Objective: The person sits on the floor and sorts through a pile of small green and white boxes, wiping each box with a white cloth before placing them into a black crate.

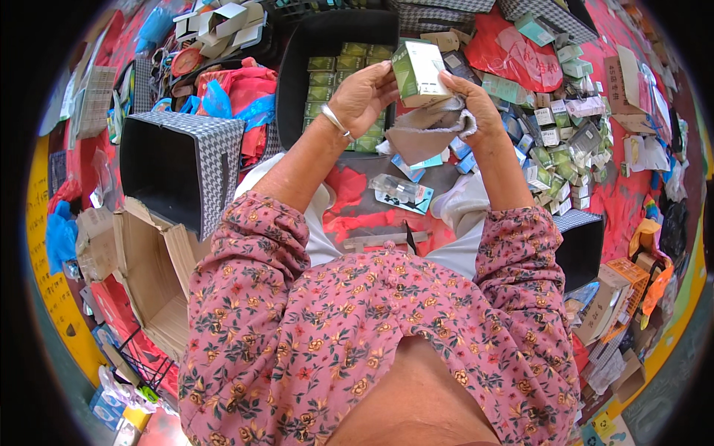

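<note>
Two hands hold one small green and white box (418, 72) up over a black bin (294, 67) of green boxes. Left hand (364, 95) grips its side; right hand (468, 100) presses a grey cloth (425, 132) beneath, likely wiping. Turning it next needs gentle fingers.

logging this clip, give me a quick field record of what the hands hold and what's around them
left hand: grips small green and white cardboard box
right hand: on the box, holds grey cloth
left wrist: silver bangle
behind hands: black bin with rows of green boxes
person's left: houndstooth fabric bin, open brown carton
person's right: heap of small boxes
</note>
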`<state>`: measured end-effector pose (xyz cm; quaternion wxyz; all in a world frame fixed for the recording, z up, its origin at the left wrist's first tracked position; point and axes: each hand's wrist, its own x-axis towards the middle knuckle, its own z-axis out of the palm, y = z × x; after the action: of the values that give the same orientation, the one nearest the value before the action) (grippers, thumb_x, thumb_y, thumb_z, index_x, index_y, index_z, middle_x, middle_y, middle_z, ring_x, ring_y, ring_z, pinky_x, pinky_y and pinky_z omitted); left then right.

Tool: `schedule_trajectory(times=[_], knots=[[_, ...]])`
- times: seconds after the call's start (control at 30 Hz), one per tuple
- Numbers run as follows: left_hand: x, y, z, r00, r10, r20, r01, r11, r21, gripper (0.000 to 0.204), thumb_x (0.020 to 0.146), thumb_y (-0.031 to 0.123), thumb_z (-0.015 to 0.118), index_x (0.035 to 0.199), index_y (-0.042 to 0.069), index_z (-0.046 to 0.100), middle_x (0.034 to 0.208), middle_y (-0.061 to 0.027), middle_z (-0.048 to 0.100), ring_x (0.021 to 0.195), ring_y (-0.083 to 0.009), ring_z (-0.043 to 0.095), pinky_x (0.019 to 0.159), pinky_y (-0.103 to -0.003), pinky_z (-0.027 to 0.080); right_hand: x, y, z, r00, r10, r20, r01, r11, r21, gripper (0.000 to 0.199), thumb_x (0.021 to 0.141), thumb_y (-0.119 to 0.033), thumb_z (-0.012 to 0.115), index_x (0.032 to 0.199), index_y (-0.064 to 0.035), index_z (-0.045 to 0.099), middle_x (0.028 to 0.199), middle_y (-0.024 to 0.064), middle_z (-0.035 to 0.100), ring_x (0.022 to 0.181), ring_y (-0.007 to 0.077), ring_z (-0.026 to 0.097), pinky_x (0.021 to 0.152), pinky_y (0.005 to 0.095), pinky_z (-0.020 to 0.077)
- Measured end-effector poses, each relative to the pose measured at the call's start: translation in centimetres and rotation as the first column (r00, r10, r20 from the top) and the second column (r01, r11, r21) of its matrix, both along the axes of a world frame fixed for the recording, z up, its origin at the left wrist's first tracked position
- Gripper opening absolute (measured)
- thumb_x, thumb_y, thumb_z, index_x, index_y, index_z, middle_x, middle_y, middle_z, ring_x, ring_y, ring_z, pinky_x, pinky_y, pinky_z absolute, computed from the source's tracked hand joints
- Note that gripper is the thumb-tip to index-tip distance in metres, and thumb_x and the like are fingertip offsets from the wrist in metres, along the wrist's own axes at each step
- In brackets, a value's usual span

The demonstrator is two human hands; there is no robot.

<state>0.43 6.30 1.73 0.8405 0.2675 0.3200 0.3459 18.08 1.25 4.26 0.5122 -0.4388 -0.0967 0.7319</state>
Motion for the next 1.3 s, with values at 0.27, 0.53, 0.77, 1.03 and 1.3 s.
schedule_trajectory(times=[0.27, 0.53, 0.77, 1.03, 1.3], knots=[[2.3, -1.4, 0.7, 0.948, -0.116, 0.298, 0.165, 0.976, -0.143, 0.053, 0.084, 0.047, 0.048, 0.122, 0.011, 0.043, 0.116, -0.0052, 0.052, 0.106, -0.0193, 0.050, 0.093, -0.037, 0.037, -0.2, -0.7, -0.4, 0.998, 0.056, 0.008, -0.057, 0.985, 0.165, 0.034, 0.079, -0.020, 0.057, 0.105, 0.0022, 0.052, 0.093, 0.0132, 0.060, 0.077, 0.0229, 0.061, 0.073, 0.0351, 0.0495], [2.4, -1.1, 1.0, 0.989, -0.114, 0.099, 0.112, 0.993, 0.025, 0.061, 0.083, 0.055, 0.040, 0.123, 0.009, 0.042, 0.118, -0.0077, 0.051, 0.107, -0.0239, 0.049, 0.091, -0.038, 0.038, -1.9, -0.8, 0.3, 0.997, -0.064, -0.031, 0.068, 0.988, 0.141, 0.029, 0.082, -0.020, 0.056, 0.099, 0.0031, 0.056, 0.091, 0.0119, 0.061, 0.077, 0.0204, 0.061, 0.067, 0.0337, 0.0497], [1.6, -0.5, 0.2, 0.992, -0.018, 0.123, 0.026, 0.998, -0.059, 0.047, 0.089, 0.033, 0.044, 0.127, 0.006, 0.037, 0.126, -0.0095, 0.044, 0.116, -0.0261, 0.040, 0.100, -0.042, 0.028, -1.8, -1.2, -0.1, 0.997, -0.071, -0.022, 0.074, 0.982, 0.175, 0.025, 0.081, -0.021, 0.056, 0.094, 0.0018, 0.057, 0.081, 0.0100, 0.061, 0.064, 0.0181, 0.060, 0.050, 0.0303, 0.0482], [2.2, 0.0, 0.7, 0.991, -0.016, 0.136, 0.026, 0.997, -0.071, 0.048, 0.087, 0.031, 0.049, 0.127, 0.007, 0.037, 0.127, -0.0101, 0.043, 0.118, -0.0276, 0.038, 0.100, -0.045, 0.026, -1.1, -1.1, -0.6, 0.984, -0.032, 0.177, 0.010, 0.992, 0.125, 0.030, 0.085, -0.027, 0.053, 0.094, 0.0015, 0.058, 0.083, 0.0109, 0.062, 0.068, 0.0155, 0.060, 0.057, 0.0305, 0.0497], [0.5, 0.9, 0.0, 0.996, -0.063, 0.065, 0.069, 0.994, -0.089, 0.043, 0.082, 0.035, 0.057, 0.113, 0.007, 0.047, 0.109, -0.0105, 0.054, 0.101, -0.0269, 0.053, 0.085, -0.044, 0.046, 5.3, -0.5, -0.9, 0.748, -0.438, 0.499, 0.234, 0.877, 0.419, 0.017, 0.077, -0.022, 0.062, 0.085, -0.0065, 0.061, 0.071, 0.0046, 0.058, 0.062, 0.0147, 0.057, 0.056, 0.0295, 0.0471]])
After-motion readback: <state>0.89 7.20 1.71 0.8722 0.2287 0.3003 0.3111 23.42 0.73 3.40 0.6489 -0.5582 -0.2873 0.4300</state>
